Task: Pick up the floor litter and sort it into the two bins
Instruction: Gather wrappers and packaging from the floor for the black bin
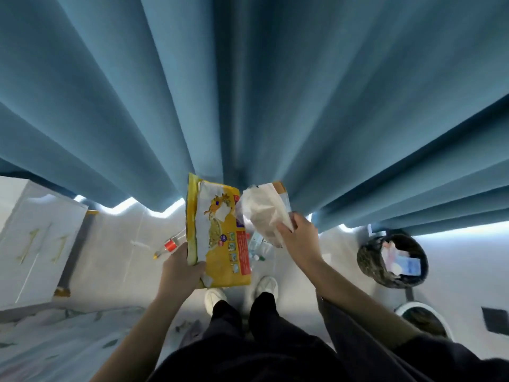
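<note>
Hands: left hand [181, 267] grips yellow packet [217, 235] | right hand [298, 238] pinches white bag [261, 213] | dark bin [366, 260] rightward | curtain [248, 92] ahead

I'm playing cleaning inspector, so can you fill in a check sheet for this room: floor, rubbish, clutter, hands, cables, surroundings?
Surface: pale floor, litter lying on it.
Job's things: yellow packet and white bag held up; red-labelled bottle and clear bottle on floor; dark bin holds litter; white-rimmed bin nearby.
Clutter: nothing seen.
Grippers: left hand grips the packet; right hand pinches the bag.
Cables: nothing seen.
Surroundings: blue curtain, white cabinet.
</note>
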The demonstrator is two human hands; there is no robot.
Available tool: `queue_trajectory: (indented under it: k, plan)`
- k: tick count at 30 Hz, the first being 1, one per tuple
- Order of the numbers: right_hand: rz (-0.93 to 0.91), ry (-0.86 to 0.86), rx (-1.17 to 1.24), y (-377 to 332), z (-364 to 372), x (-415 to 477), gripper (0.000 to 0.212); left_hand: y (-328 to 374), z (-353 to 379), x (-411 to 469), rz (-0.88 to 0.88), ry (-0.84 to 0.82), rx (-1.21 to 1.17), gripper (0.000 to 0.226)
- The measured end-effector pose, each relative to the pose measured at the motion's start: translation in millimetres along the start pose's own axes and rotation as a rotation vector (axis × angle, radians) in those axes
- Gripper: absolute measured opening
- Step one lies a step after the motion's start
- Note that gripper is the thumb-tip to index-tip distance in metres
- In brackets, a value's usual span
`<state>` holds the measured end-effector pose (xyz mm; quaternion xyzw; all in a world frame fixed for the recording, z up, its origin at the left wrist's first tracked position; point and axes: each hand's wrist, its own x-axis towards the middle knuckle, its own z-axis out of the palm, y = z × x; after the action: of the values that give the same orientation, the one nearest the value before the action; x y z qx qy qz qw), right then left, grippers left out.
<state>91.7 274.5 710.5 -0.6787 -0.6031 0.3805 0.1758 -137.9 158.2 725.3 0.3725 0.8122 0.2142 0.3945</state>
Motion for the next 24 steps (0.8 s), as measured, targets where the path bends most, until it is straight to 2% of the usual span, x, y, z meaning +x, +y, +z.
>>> queue_trajectory:
  k: [5, 8, 14, 18, 24]
  plan:
    - [0.139, 0.156, 0.08, 24, -13, -23, 0.029, 21, -3, 18, 0.127, -0.123, 0.117, 0.02]
    - [0.193, 0.218, 0.132, 35, -20, -32, 0.03, 34, 2, 25, 0.143, -0.152, 0.187, 0.028]
    - [0.226, 0.225, 0.146, 68, -49, -25, 0.027, 60, 34, 20, 0.135, -0.148, 0.232, 0.024]
    - [0.236, 0.263, 0.129, 108, -90, -15, 0.025, 86, 83, -1, 0.142, -0.133, 0.186, 0.021]
    - [0.2, 0.297, 0.116, 198, -195, -10, 0.023, 149, 190, -51, 0.175, -0.118, 0.104, 0.024]
